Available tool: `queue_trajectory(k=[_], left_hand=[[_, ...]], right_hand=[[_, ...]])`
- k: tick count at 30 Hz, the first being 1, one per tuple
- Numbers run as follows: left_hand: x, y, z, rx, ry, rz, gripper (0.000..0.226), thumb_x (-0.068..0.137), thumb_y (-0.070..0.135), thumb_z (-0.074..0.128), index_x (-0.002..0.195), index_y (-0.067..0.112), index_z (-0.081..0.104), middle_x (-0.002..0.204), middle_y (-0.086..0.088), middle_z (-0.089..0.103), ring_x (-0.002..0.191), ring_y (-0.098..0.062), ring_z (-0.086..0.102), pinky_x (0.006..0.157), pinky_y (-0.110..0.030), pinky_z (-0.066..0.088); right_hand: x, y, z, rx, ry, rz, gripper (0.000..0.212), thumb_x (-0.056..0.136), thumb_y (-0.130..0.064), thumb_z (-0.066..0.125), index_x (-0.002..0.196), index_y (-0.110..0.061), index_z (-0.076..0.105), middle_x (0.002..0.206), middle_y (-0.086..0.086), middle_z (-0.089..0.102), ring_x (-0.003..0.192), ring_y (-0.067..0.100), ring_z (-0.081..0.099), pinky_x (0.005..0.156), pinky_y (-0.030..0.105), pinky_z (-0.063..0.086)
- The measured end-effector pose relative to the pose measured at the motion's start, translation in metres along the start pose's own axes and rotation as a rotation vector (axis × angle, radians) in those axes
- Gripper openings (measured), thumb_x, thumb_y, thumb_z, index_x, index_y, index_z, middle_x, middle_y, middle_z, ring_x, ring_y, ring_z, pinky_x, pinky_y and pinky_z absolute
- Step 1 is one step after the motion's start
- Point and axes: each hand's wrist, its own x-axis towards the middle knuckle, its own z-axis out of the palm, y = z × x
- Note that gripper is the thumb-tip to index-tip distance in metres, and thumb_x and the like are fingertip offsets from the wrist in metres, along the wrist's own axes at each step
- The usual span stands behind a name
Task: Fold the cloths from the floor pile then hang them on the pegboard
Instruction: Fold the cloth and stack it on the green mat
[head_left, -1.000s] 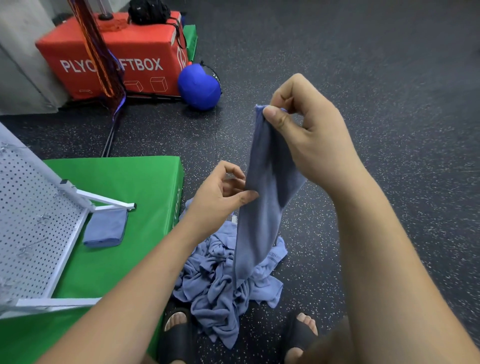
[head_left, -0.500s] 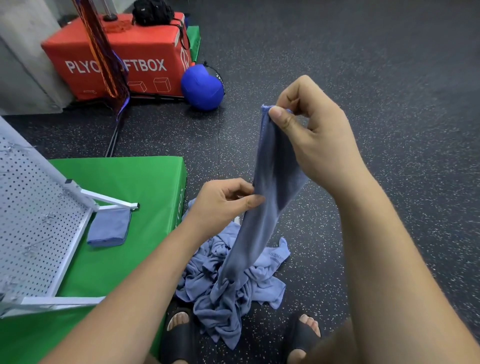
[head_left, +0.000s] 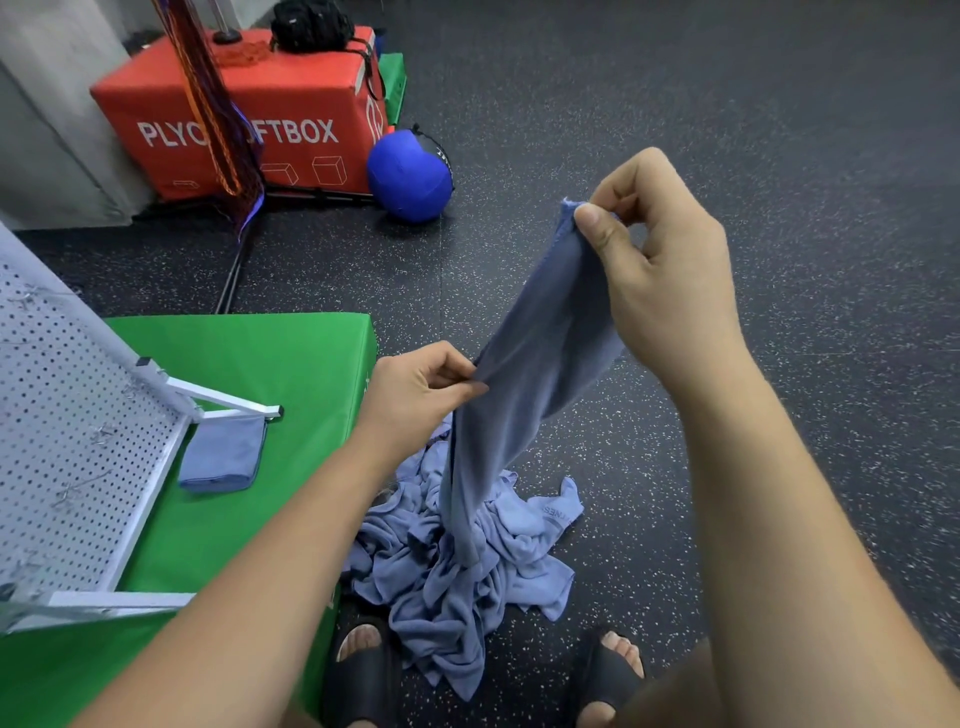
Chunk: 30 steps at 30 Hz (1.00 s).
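A blue-grey cloth (head_left: 524, 374) hangs stretched between my hands above the floor pile. My right hand (head_left: 660, 260) pinches its top corner between thumb and fingers. Lower down, my left hand (head_left: 421, 389) pinches the cloth's left edge. The cloth's lower end still trails into the pile of crumpled blue-grey cloths (head_left: 467, 561) on the dark floor between my feet. The white pegboard (head_left: 67, 447) leans on the green mat (head_left: 260, 364) at the left, with small metal hooks on it. One folded cloth (head_left: 223, 460) lies on the mat beside the pegboard's foot.
A red soft plyo box (head_left: 291, 114) stands at the back left, with a blue ball (head_left: 410, 176) beside it and a black bag on top. Coloured ropes (head_left: 218, 119) hang in front of the box. My sandalled feet (head_left: 363, 670) flank the pile.
My left hand slid down the cloth's edge and pulled it leftward, drawing the cloth taut. My right hand kept its pinch on the top corner.
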Motion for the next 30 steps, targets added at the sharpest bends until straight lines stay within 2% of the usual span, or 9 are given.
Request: queue_trajectory(k=[2,6,9,12,15,23,25,28,30], left_hand=[[0.002,-0.005,-0.003,0.004,0.015,0.0,0.027,0.08,0.007,0.091,0.083,0.029,0.075,0.082,-0.001,0.079,0.077,-0.012,0.07,0.084,-0.037,0.06],[0.004,-0.016,-0.01,0.051,0.04,0.012,0.022,0.084,0.004,0.086,0.083,0.022,0.073,0.081,-0.003,0.077,0.075,-0.011,0.068,0.078,-0.03,0.057],[0.006,-0.031,-0.016,0.117,0.032,-0.014,0.019,0.084,0.006,0.084,0.084,0.022,0.074,0.08,-0.001,0.077,0.074,-0.012,0.069,0.078,-0.033,0.059],[0.007,-0.047,-0.021,0.171,0.052,-0.078,0.016,0.08,0.012,0.079,0.084,0.026,0.072,0.077,0.001,0.076,0.069,-0.011,0.066,0.072,-0.033,0.058],[0.008,-0.061,-0.022,0.239,0.079,-0.102,0.013,0.071,0.026,0.07,0.083,0.029,0.071,0.074,0.007,0.074,0.066,-0.008,0.064,0.074,-0.031,0.056],[0.002,-0.084,-0.008,0.328,-0.012,-0.154,0.015,0.074,0.018,0.07,0.085,0.027,0.065,0.071,0.005,0.069,0.064,-0.007,0.057,0.071,-0.036,0.054],[0.0,-0.093,-0.01,0.313,0.001,-0.189,0.015,0.071,0.023,0.067,0.086,0.026,0.065,0.073,0.004,0.07,0.066,-0.011,0.06,0.074,-0.039,0.056],[0.0,-0.109,-0.017,0.275,0.046,-0.248,0.024,0.068,0.03,0.064,0.092,0.024,0.066,0.078,0.002,0.071,0.078,-0.026,0.068,0.081,-0.047,0.058],[-0.001,-0.114,-0.02,0.276,0.072,-0.27,0.019,0.072,0.024,0.066,0.091,0.024,0.065,0.078,0.001,0.071,0.078,-0.024,0.067,0.082,-0.045,0.058]], right_hand=[[0.002,0.001,-0.003,0.004,0.048,0.011,0.01,0.102,-0.026,0.062,0.099,-0.017,0.059,0.088,-0.013,0.06,0.088,0.016,0.058,0.084,0.038,0.047],[0.005,0.003,-0.01,0.028,0.15,0.043,0.01,0.103,-0.025,0.062,0.098,-0.017,0.058,0.086,-0.016,0.06,0.085,0.009,0.057,0.08,0.027,0.045],[0.006,0.005,-0.012,0.032,0.193,0.054,0.011,0.103,-0.024,0.062,0.097,-0.016,0.058,0.084,-0.017,0.058,0.078,0.004,0.053,0.076,0.022,0.043],[0.006,0.006,-0.01,0.033,0.185,0.056,0.012,0.102,-0.023,0.063,0.097,-0.013,0.059,0.086,-0.013,0.061,0.082,0.013,0.058,0.078,0.026,0.045],[0.004,0.008,-0.003,0.011,0.145,0.049,0.011,0.102,-0.024,0.063,0.097,-0.015,0.059,0.086,-0.014,0.062,0.087,0.014,0.06,0.082,0.032,0.048],[0.003,0.014,0.002,0.01,0.144,0.067,0.012,0.103,-0.025,0.062,0.098,-0.014,0.06,0.089,-0.011,0.065,0.091,0.016,0.062,0.086,0.037,0.05],[0.003,0.016,0.002,0.006,0.14,0.08,0.012,0.103,-0.025,0.062,0.098,-0.014,0.06,0.088,-0.012,0.064,0.09,0.016,0.061,0.085,0.038,0.05],[0.002,0.018,0.003,0.012,0.131,0.102,0.012,0.103,-0.026,0.062,0.097,-0.016,0.059,0.086,-0.015,0.062,0.086,0.015,0.059,0.083,0.037,0.049],[0.002,0.019,0.003,0.001,0.126,0.105,0.012,0.103,-0.027,0.063,0.097,-0.017,0.058,0.085,-0.014,0.062,0.085,0.015,0.058,0.082,0.037,0.049]])
